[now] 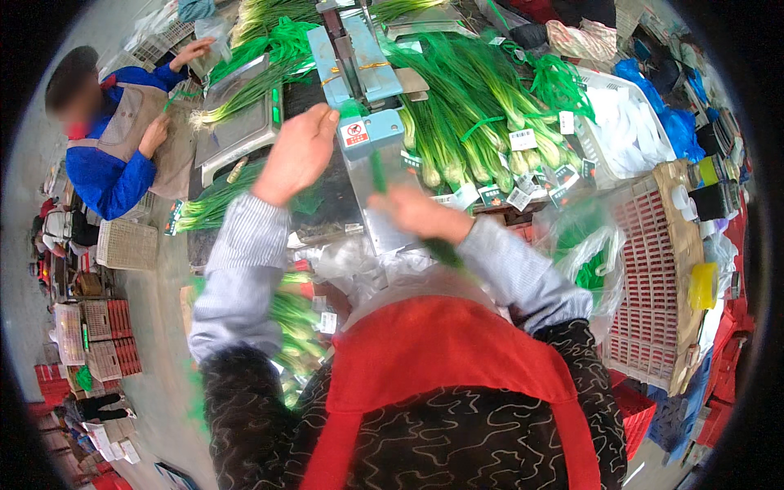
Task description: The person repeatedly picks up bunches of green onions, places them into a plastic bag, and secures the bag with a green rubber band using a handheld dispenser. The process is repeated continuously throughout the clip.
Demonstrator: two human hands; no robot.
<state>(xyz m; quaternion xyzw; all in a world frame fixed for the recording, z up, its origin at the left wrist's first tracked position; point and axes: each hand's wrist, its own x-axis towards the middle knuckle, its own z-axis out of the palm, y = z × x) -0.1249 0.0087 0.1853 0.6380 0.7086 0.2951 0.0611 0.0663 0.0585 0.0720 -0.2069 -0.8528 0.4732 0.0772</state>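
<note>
A blue metal bench machine [370, 131] with a warning sticker stands before me. My left hand [301, 150] is at the left side of its head, fingers bent together near a bit of green mesh; whether it grips the mesh is hidden. Green mesh netting [378, 171] runs down from the head to my right hand [416, 211], which is blurred and closed on it over the steel plate [383, 233]. Netted bunches of green onions [471, 141] with tags lie right of the machine. Another onion bunch [245, 101] rests on a scale [236, 138] to the left.
A co-worker in blue sleeves [110, 135] stands at the left. A white basket [643, 135] of white strips is at the right, above a pale plastic crate [643, 275] and a clear bag with green netting [588, 263]. More onions [297, 324] lie low by my left arm.
</note>
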